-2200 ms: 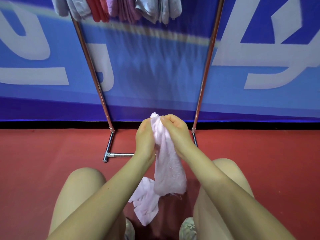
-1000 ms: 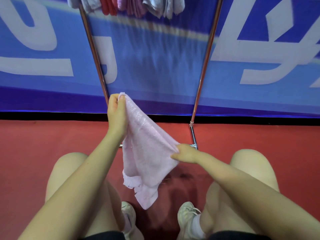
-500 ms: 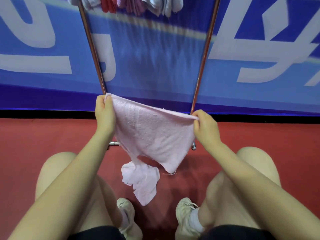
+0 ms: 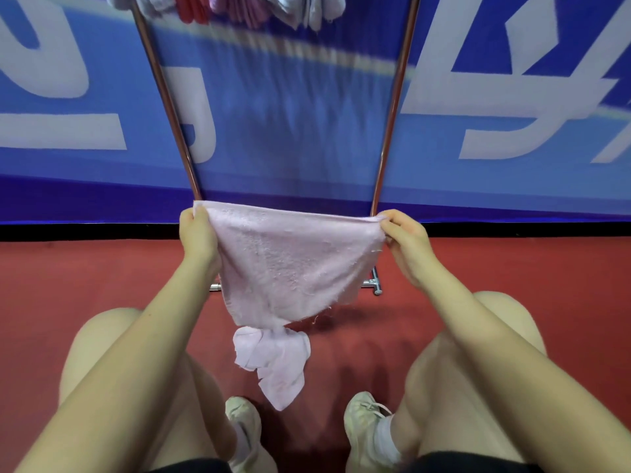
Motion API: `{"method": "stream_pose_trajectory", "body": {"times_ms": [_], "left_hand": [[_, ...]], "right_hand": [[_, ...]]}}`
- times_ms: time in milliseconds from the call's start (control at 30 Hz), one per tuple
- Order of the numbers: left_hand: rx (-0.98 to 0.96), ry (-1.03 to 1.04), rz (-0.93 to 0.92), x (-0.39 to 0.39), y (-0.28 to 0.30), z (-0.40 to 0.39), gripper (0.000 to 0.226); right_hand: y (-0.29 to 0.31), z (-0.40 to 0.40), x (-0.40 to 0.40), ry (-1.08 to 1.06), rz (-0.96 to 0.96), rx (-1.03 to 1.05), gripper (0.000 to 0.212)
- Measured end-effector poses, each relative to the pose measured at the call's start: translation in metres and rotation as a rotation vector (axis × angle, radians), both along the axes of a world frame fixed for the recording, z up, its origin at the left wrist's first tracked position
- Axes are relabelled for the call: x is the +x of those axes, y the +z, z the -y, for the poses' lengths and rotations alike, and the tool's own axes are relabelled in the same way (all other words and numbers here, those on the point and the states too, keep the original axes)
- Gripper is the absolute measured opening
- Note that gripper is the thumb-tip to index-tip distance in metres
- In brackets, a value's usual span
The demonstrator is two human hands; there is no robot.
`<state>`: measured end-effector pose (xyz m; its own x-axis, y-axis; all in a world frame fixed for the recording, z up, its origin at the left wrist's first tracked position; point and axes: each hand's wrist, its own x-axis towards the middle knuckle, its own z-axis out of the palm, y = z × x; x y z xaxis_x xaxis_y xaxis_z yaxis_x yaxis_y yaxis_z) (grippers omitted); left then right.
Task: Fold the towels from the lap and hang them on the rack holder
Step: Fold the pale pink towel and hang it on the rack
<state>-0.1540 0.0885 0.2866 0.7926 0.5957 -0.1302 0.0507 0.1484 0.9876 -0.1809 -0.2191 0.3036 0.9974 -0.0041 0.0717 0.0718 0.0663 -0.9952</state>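
- One pale pink towel (image 4: 290,261) was held spread between the two hands, its top edge pulled taut and level in front of the knees.
- Left hand (image 4: 198,238) pinched the towel's left upper corner, fingers curled over the hem; right hand (image 4: 408,244) pinched the right upper corner the same way.
- Below the hands the cloth narrowed to a bunched, twisted tail (image 4: 273,360) hanging between the shoes (image 4: 367,431), not spread flat.
- Beyond the hands stood the rack (image 4: 392,107), its two copper uprights rising to a bar with folded towels (image 4: 239,8) already on it.
- Risk, as a judgement: folding with the tail twisted would likely give a lumpy, uneven fold.
- Risk: the hanging end sat close to the red floor (image 4: 85,285); lowering the hands could drag it.
- Risk: a light corner pinch could slip when regripping.
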Motion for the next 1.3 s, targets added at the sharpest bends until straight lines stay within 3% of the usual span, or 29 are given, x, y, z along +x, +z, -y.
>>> {"method": "stream_pose_trajectory", "body": {"times_ms": [67, 133, 200, 300, 333, 400, 600, 667, 767, 833, 967, 1200, 1300], "left_hand": [[-0.006, 0.008, -0.028, 0.003, -0.002, -0.002, 0.017], [-0.024, 0.02, -0.054, 0.005, -0.002, -0.007, 0.017], [-0.023, 0.025, -0.077, 0.007, -0.003, -0.01, 0.02], [0.066, -0.019, -0.061, 0.007, -0.002, -0.008, 0.016], [0.102, -0.04, -0.046, 0.006, -0.001, -0.006, 0.016], [0.175, -0.08, -0.03, 0.005, 0.0, -0.002, 0.018], [0.232, -0.058, -0.023, 0.006, -0.003, -0.008, 0.02], [0.238, -0.042, -0.026, 0.006, -0.004, -0.008, 0.023], [0.23, -0.038, -0.008, 0.004, -0.004, -0.007, 0.025], [0.211, -0.035, 0.007, 0.004, -0.003, -0.005, 0.024], [0.199, -0.053, 0.027, 0.001, 0.003, 0.004, 0.023], [0.341, -0.034, 0.036, -0.007, 0.002, 0.008, 0.022], [0.316, -0.039, 0.017, -0.007, 0.001, 0.008, 0.022]], "right_hand": [[0.002, -0.002, -0.006, 0.105, 0.002, -0.026, 0.01], [0.003, -0.001, -0.011, 0.186, 0.057, -0.195, 0.009], [-0.003, 0.005, -0.01, 0.258, 0.183, -0.572, 0.014], [-0.021, 0.018, 0.0, 0.321, 0.322, -1.339, 0.039], [-0.023, 0.018, 0.002, 0.34, 0.329, -1.494, 0.042], [-0.025, 0.016, 0.005, 0.32, 0.299, -1.609, 0.041], [-0.026, 0.023, 0.011, 0.133, 0.125, -1.313, 0.016], [-0.028, 0.023, 0.013, 0.074, 0.157, -1.196, 0.021], [-0.028, 0.017, 0.014, -0.047, 0.238, -0.837, 0.028], [-0.024, 0.014, 0.015, -0.115, 0.163, -0.614, 0.035], [-0.027, 0.011, 0.019, -0.13, -0.036, -0.527, 0.041], [-0.029, 0.003, 0.025, -0.193, -0.211, -0.215, 0.035], [-0.031, -0.001, 0.027, -0.212, -0.254, -0.096, 0.034]]}}
